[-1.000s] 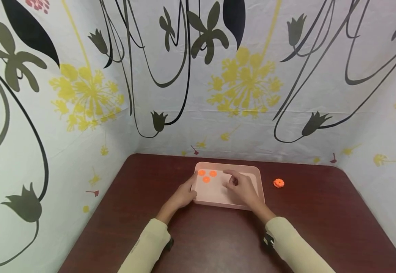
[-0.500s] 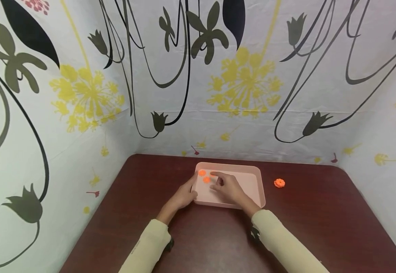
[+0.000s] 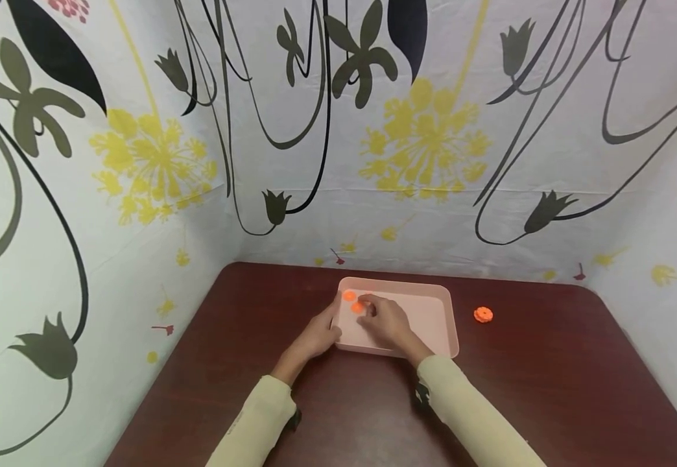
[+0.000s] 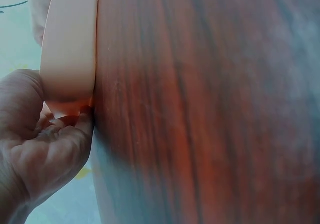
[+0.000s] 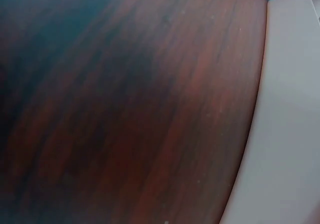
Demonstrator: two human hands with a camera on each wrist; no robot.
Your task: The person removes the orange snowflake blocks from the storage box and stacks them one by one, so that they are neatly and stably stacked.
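Observation:
A shallow pale pink tray (image 3: pixel 426 318) lies on the table in the head view. My left hand (image 3: pixel 317 332) grips its left side, with the thumb at the near corner; the left wrist view shows that hand (image 4: pixel 45 144) around the tray's end wall (image 4: pixel 70 44). Flat orange discs lie in the tray's far left part, one disc (image 3: pixel 349 296) in plain sight and another disc (image 3: pixel 357 308) beside my right fingertips. My right hand (image 3: pixel 386 320) is over the tray with bent fingers, index and thumb apart, partly covering a third disc.
On the table right of the tray sits a small stack of scalloped orange discs (image 3: pixel 482 314). The dark red-brown wooden table (image 3: pixel 548 383) reaches back to a flower-patterned cloth (image 3: pixel 327 162). The right wrist view holds only tabletop and the tray's outer wall (image 5: pixel 285 109).
My right hand has moved left across the tray to the discs and now covers most of one. The left hand stays on the tray's edge. The head view has shifted slightly.

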